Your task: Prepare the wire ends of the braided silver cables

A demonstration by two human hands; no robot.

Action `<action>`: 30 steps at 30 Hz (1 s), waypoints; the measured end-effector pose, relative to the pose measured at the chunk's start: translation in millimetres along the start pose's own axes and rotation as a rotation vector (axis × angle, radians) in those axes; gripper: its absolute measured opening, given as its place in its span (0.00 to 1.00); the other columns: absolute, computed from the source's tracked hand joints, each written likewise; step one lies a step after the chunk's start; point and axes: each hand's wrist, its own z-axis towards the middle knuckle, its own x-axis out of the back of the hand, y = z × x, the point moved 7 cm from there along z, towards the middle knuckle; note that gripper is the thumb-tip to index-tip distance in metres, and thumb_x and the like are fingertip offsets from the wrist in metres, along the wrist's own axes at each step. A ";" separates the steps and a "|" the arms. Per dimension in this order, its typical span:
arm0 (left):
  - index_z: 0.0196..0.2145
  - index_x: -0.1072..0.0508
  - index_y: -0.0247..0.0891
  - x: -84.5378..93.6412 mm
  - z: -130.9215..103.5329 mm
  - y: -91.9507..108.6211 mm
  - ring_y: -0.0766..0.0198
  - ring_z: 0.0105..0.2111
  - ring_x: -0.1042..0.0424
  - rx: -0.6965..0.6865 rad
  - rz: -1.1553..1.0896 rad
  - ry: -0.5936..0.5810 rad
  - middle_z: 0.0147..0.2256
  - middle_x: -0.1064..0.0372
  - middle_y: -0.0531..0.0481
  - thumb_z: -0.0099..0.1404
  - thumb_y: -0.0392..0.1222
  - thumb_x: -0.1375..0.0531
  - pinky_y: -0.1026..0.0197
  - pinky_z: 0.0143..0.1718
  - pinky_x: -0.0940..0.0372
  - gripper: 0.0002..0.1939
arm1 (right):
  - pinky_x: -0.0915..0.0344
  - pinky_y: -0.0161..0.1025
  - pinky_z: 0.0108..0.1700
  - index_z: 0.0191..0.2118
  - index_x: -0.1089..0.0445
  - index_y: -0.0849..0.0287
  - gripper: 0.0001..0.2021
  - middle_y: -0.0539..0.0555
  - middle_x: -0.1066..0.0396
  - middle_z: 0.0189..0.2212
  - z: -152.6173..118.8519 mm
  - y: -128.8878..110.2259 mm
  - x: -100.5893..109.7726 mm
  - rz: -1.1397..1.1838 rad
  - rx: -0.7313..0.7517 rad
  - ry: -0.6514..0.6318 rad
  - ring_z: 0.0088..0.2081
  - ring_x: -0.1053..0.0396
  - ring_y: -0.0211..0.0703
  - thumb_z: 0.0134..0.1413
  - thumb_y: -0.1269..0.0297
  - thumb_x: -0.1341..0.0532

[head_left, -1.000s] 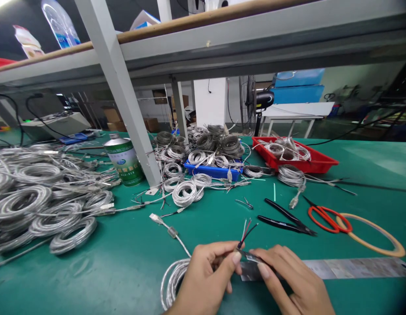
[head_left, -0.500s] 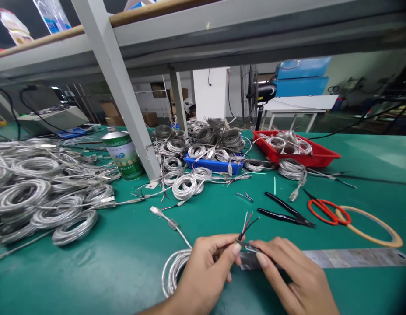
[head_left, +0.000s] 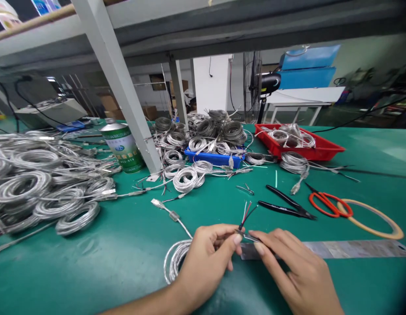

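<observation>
Pinched in my left hand [head_left: 208, 253] is the end of a clear-jacketed silver USB cable [head_left: 172, 262]. Its bared white, red and black wires [head_left: 245, 215] fan upward past my fingertips. The coil lies on the green table beside that hand, with the USB plug [head_left: 157, 204] pointing away. My right hand [head_left: 293, 267] is closed on a thin metal tool [head_left: 250, 237], whose tip meets the cable at the left fingertips. Whether it is a blade or tweezers I cannot tell. Under the right hand lies a steel ruler [head_left: 357, 249].
Black-handled nippers [head_left: 278, 209], orange scissors [head_left: 324, 202] and a tape ring [head_left: 398, 231] lie to the right. Coiled cables [head_left: 32, 166] pile up at left. A green can [head_left: 124, 151], a shelf post [head_left: 119, 87], a blue tray [head_left: 214, 159] and a red tray [head_left: 324, 153] stand behind.
The camera view has tilted slightly, so the scene sits a little higher. Both hands keep their grip on the cable end and metal tool; the tool's angle has shifted slightly.
</observation>
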 end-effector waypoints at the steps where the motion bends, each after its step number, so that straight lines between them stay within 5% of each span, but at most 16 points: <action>1: 0.41 0.26 0.35 0.1 -0.1 -0.1 0.74 0.16 0.43 0.001 -0.003 0.000 0.22 0.36 0.54 0.60 0.40 0.45 0.69 0.19 0.47 0.13 | 0.36 0.39 0.31 0.43 0.31 0.56 0.11 0.54 0.30 0.31 0.1 0.0 0.2 -0.005 0.000 -0.002 0.32 0.32 0.43 0.57 0.62 0.47; 30: 0.36 0.26 0.30 1.2 1.5 3.4 0.73 0.16 0.42 0.037 -0.011 0.033 0.21 0.35 0.53 0.58 0.37 0.44 0.68 0.19 0.46 0.11 | 0.37 0.38 0.32 0.41 0.30 0.56 0.12 0.55 0.29 0.31 -1.4 -2.1 0.7 -0.058 -0.004 0.024 0.31 0.33 0.43 0.57 0.61 0.48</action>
